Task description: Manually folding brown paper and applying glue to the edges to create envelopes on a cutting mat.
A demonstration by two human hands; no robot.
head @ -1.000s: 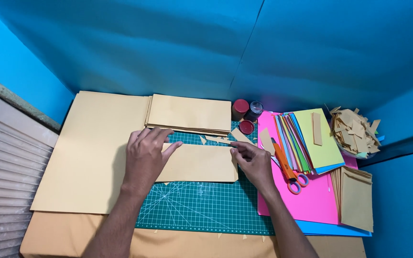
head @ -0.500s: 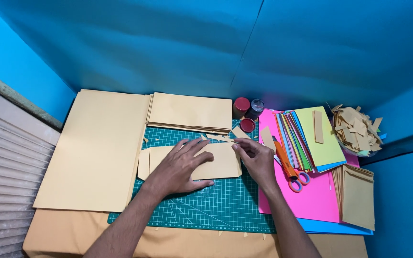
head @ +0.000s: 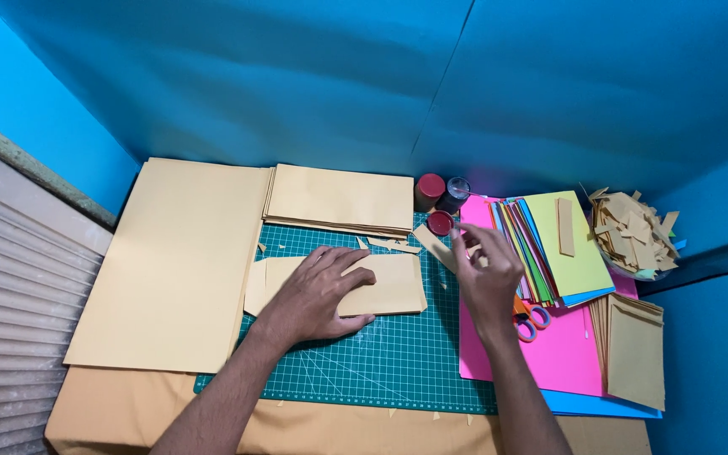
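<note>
Left hand (head: 323, 295) lies flat, fingers spread, on folded tan paper (head: 381, 282) atop the green cutting mat (head: 381, 371). Right hand (head: 489, 274), at its 3 o'clock, hovers with fingers loosely curled; grip cannot be told.

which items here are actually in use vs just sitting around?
In use:
- left hand pressing flat on the folded tan paper piece
- green cutting mat under it
- right hand raised beside the tan strip

Lying about:
- large tan sheets
- tan stack
- coloured paper stack
- scissors
- scrap pile
- small jars
</note>
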